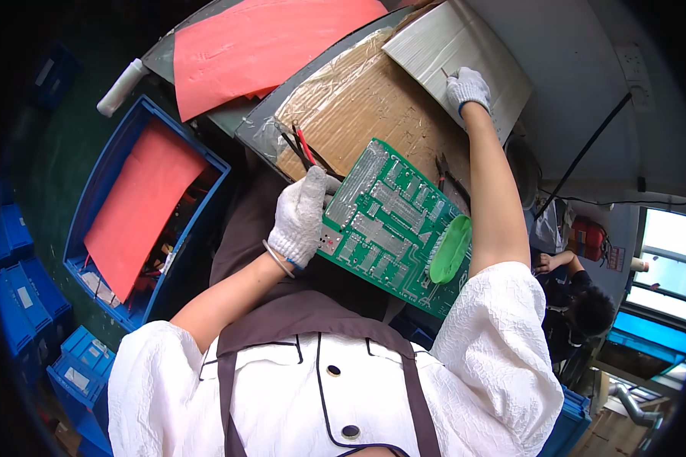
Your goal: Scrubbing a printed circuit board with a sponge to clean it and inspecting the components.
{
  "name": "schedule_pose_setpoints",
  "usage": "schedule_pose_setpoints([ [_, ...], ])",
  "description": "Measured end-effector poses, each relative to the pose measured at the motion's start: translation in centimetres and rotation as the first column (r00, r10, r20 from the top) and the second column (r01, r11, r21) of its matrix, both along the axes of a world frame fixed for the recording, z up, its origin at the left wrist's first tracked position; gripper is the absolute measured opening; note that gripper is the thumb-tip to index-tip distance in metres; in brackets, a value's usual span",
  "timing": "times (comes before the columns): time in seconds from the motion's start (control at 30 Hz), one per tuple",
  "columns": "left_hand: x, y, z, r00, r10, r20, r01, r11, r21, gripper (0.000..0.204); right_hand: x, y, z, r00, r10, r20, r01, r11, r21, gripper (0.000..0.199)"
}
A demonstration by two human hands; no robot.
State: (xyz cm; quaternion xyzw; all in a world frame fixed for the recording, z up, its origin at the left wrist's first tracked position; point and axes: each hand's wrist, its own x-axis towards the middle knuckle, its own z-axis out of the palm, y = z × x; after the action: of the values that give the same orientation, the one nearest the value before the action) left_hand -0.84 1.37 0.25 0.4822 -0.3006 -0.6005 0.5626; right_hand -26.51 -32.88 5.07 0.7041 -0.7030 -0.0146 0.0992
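My left hand [301, 213], in a white knitted glove, grips the left edge of a large green circuit board [385, 217]. The board is tilted, its silvery solder traces facing up. A bright green oval patch [451, 250] covers part of its right side. Black and red wires [303, 142] stick up just beyond my left fingers. Farther off, my right hand [468, 88], also gloved, is closed above a silvery-grey flat panel [434, 42]. From its fingers pokes a thin, stick-like thing too small to name. Dark-handled pliers [440, 171] lie between the board and my right forearm.
Brown cardboard [351, 99] covers the worktable, with a pink sheet [259, 46] at its far left. A blue crate [149, 122] holding another pink sheet [146, 202] stands left. More blue bins [27, 293] are stacked beyond. Another person [579, 305] is at the right.
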Motion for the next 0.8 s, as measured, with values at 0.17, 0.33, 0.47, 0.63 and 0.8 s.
schedule_pose_setpoints([
  [0.17,0.1,0.0,-0.6,0.999,-0.020,0.030,0.021,0.999,-0.027,0.068,0.8,5.0,2.6,0.942,0.237,0.238,-0.200,0.965,-0.168,0.023],
  [0.33,0.0,0.4,-0.7,1.000,0.004,0.011,-0.004,1.000,-0.026,0.064,5.1,20.3,9.0,0.580,0.606,0.544,-0.687,0.723,-0.072,0.009],
  [0.47,0.2,0.4,-0.7,0.999,0.002,0.039,-0.001,1.000,-0.031,0.061,6.0,24.5,8.9,0.554,0.591,0.587,-0.777,0.620,0.109,0.016],
  [0.63,0.0,0.2,-0.4,0.999,-0.008,0.031,0.008,1.000,-0.016,0.059,6.5,25.1,7.2,0.548,0.543,0.636,-0.766,0.631,0.122,0.018],
  [0.8,0.1,0.2,-0.3,1.000,-0.004,-0.003,0.004,1.000,-0.023,0.059,7.4,24.3,7.0,0.536,0.607,0.587,-0.801,0.585,0.126,0.018],
])
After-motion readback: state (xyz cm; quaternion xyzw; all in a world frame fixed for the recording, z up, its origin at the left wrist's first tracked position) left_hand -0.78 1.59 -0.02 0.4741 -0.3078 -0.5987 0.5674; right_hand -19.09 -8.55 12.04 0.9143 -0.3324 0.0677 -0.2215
